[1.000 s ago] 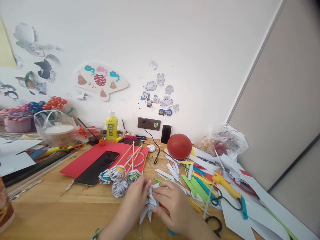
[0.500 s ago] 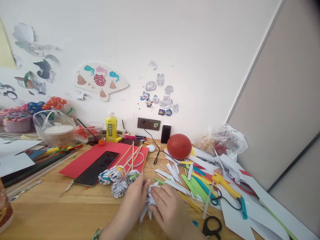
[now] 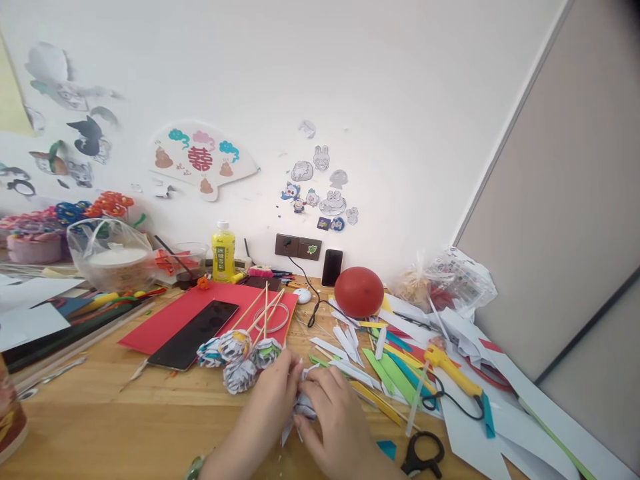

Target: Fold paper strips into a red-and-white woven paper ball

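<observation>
Between my two hands is a folded white paper piece, partly hidden by the fingers, with pointed strips sticking out below. My left hand pinches it from the left side, fingers together. From the right, my right hand closes its curled fingers and thumb around it. Just left of my left hand lie several crumpled paper flowers on wooden sticks, which reach over a red sheet. A dark phone rests on that sheet's front part.
Paper strips spread to the right, with a yellow glue gun and black-handled scissors. Behind are a red balloon, another phone and a yellow bottle. A patterned cup stands far left.
My right hand's fingers have shifted slightly up and left over the paper piece. More of a blue scrap shows near the scissors. The white strips below the hands are less visible.
</observation>
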Tool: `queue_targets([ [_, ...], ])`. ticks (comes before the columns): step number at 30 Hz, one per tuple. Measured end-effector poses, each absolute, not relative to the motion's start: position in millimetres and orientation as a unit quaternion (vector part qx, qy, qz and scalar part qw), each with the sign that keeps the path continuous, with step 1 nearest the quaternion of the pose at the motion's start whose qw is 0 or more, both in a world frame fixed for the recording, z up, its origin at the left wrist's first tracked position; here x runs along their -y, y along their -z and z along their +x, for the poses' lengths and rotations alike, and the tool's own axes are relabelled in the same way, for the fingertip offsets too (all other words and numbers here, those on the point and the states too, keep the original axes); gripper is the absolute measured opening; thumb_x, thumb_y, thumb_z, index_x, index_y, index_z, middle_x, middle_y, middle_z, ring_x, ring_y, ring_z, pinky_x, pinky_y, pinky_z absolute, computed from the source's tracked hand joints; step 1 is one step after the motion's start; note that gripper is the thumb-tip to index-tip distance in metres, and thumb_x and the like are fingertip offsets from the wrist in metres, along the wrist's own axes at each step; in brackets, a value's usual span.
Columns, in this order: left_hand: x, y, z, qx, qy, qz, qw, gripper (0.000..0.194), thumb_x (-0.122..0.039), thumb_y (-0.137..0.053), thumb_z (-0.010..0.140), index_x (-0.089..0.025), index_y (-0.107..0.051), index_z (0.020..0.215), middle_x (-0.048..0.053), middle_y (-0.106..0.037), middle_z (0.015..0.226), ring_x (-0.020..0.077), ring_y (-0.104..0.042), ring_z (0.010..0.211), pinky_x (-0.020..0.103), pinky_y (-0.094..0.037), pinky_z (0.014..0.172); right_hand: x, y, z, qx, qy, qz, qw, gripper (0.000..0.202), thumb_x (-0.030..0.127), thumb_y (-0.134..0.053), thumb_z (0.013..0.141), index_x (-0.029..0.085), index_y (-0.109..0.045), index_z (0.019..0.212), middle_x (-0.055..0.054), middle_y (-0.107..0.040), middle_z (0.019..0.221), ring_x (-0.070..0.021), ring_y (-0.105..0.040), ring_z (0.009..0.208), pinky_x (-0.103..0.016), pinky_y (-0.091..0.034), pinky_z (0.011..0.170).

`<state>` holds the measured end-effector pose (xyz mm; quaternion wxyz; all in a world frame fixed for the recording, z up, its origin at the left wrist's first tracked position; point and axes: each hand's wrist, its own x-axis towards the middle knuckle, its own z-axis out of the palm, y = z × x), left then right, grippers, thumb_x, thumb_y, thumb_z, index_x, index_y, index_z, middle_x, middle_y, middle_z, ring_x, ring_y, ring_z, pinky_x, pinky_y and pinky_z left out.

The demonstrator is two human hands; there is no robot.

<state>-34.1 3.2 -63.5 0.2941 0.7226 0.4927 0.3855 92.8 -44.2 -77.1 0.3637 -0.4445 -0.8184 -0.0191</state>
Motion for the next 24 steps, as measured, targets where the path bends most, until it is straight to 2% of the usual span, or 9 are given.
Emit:
queue_targets([
  [8,-3.9,65.3,-33.5,-0.491,-0.395,0.721,0.288,0.022,-0.035,-0.032,0.080,-0.025,-0.033,0.060,-0.003,-0.046,0.055,0.0170,-0.046,0.052,0.027,-0.036,0.051,42.5,79.4,94.1,0.833,0.042,-0.429,0.348,0.015,0.019,-0.049,0.080,0.018,-0.055,0.094,-0.008,-0.056,0.094,-0.0242,-0.049,0.085,-0.039,-0.044,0.073],
  [14,-5.6,61.4,-36.3,-0.493,-0.402,0.726,0.263,0.021,-0.035,-0.032,0.081,-0.026,-0.035,0.063,-0.003,-0.049,0.056,0.0175,-0.048,0.052,0.027,-0.039,0.053,40.4,76.8,100.8,0.808,0.012,-0.418,0.416,0.033,0.021,-0.047,0.084,0.016,-0.047,0.116,-0.011,-0.057,0.107,-0.0236,-0.050,0.097,-0.039,-0.047,0.083],
  [21,-5.1,57.6,-39.0,-0.512,-0.407,0.716,0.245,0.019,-0.035,-0.033,0.079,-0.026,-0.038,0.063,-0.002,-0.050,0.055,0.0192,-0.051,0.053,0.029,-0.041,0.054,41.2,74.3,100.3,0.836,0.096,-0.374,0.390,0.032,0.013,-0.044,0.085,0.011,-0.050,0.116,-0.014,-0.061,0.101,-0.0240,-0.055,0.091,-0.040,-0.051,0.078],
  [24,-6.1,57.6,-39.5,-0.509,-0.419,0.708,0.254,0.020,-0.035,-0.033,0.079,-0.026,-0.038,0.063,-0.002,-0.051,0.056,0.0189,-0.051,0.054,0.029,-0.041,0.055,41.2,72.4,99.9,0.838,0.100,-0.379,0.379,0.035,0.013,-0.043,0.085,0.012,-0.048,0.119,-0.014,-0.060,0.106,-0.0244,-0.055,0.093,-0.040,-0.051,0.079],
])
